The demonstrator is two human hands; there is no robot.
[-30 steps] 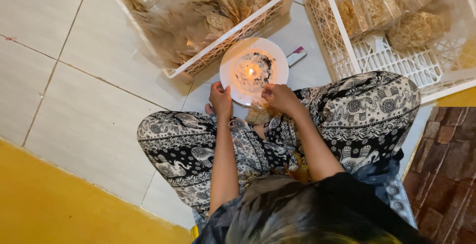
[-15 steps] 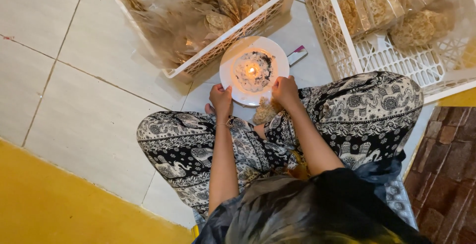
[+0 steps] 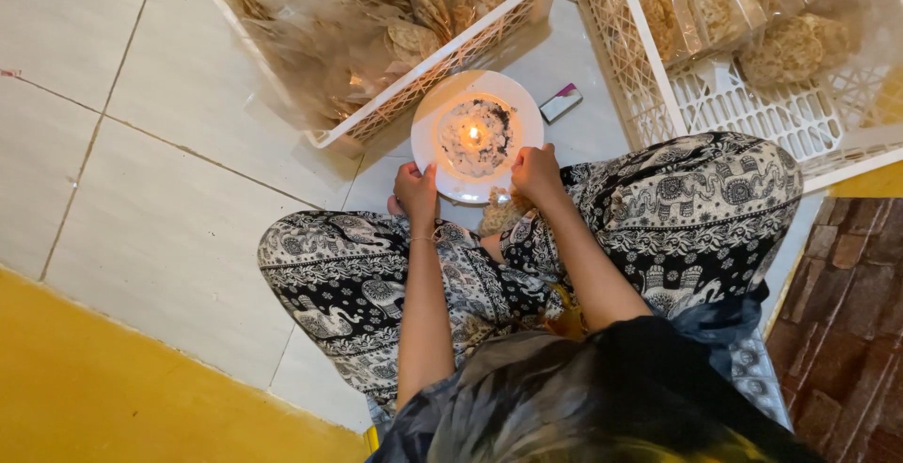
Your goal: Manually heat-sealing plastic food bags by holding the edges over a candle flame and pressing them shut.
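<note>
Item: small clear packet of crackers [image 3: 500,211], held between both hands at the near edge of the white plate [image 3: 428,148], above the lap. It is mostly hidden by the fingers; only a pale, crinkled bit shows.

Left hand [image 3: 417,190]: closed on the packet's left end, thumb up, touching or just over the plate's near rim. Right hand [image 3: 536,171]: closed on the packet's right end, knuckles toward the flame. The grip appears to keep the packet's top edge stretched near the flame, which would suit melting the plastic shut; this is a judgement, as the contact itself is hidden.

Candle flame [image 3: 472,134]: small, orange, at the plate's centre, ringed by melted wax flecked with dark soot. The plate is round, smooth and glossy, and sits on the tiled floor [image 3: 160,143], presumably to catch wax drips.

Left crate [image 3: 442,58]: white lattice plastic, at the plate's far left edge, lined with thin clear film and holding loose, flat, brownish round crackers, close at hand.

Right crate [image 3: 752,105]: same make, beyond the right knee, holding crackers in clear bags.

Small flat rectangular object [image 3: 562,103]: on the floor between plate and right crate; kind unclear.

Floor: pale, glossy square tiles with grey joints.
</note>
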